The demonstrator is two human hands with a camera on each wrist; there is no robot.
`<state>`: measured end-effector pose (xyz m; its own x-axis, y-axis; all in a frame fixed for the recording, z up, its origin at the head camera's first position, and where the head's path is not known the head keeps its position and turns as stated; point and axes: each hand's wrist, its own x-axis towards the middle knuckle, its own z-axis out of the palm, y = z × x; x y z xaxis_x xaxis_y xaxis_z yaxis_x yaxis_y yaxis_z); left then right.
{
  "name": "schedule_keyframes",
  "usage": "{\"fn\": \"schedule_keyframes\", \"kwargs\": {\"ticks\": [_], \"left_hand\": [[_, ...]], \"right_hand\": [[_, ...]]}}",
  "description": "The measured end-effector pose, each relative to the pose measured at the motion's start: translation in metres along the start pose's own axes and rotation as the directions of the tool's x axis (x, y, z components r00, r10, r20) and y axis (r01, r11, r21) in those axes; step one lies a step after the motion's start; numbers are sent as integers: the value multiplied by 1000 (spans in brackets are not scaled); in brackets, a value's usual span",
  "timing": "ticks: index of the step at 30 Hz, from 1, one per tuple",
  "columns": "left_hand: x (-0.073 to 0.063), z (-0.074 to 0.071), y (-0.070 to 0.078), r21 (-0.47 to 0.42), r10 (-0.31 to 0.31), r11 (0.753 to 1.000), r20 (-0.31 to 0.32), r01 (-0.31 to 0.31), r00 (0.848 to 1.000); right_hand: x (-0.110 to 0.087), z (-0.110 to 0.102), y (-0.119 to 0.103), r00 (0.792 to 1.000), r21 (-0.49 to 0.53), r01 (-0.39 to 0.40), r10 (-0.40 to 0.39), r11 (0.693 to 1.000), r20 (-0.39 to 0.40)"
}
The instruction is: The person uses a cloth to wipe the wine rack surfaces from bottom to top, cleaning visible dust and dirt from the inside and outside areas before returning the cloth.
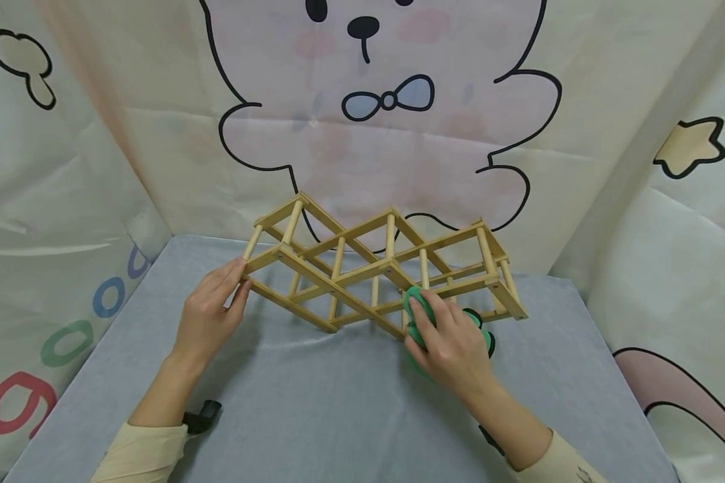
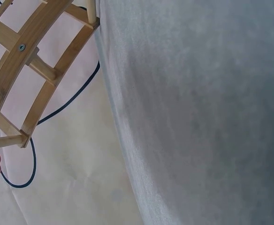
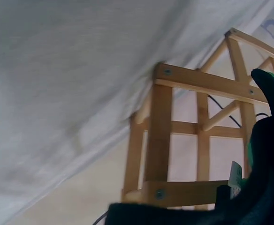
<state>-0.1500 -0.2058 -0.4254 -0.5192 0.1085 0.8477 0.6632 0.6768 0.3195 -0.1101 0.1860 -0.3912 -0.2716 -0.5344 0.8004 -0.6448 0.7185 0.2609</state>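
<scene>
A light wooden folding lattice rack (image 1: 341, 292), made of crossed slats and round dowels, is spread out lengthwise above the back of the table. My left hand (image 1: 208, 315) pinches its left end between thumb and fingers; a fingertip shows at the edge of the left wrist view beside the rack (image 2: 8, 70). With my right hand (image 1: 459, 349) I hold a bunched green item with black edging (image 1: 412, 300) against the front slats, right of the middle. In the right wrist view it looks dark, with a small white tag, beside the rack's end (image 3: 158, 136). Its exact kind is unclear.
A grey-blue cloth covers the table (image 1: 314, 416). Behind it hangs a pale curtain (image 1: 368, 154) with a cartoon animal, and printed fabric hangs at both sides. Dark straps (image 1: 202, 417) are on the wrists.
</scene>
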Motion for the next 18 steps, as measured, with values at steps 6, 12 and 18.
{"fn": "schedule_keyframes", "kwargs": {"ticks": [6, 12, 18], "left_hand": [[-1, 0, 0, 1, -4, 1000, 0, 4, 1000], [0, 0, 1, 2, -7, 1000, 0, 7, 1000], [1, -1, 1, -4, -7, 1000, -1, 7, 1000]], "right_hand": [[17, 5, -8, 999, 30, -8, 10, 1000, -43], [29, 10, -14, 997, 41, -28, 30, 999, -66], [38, 14, -18, 996, 42, -50, 53, 998, -78]]}}
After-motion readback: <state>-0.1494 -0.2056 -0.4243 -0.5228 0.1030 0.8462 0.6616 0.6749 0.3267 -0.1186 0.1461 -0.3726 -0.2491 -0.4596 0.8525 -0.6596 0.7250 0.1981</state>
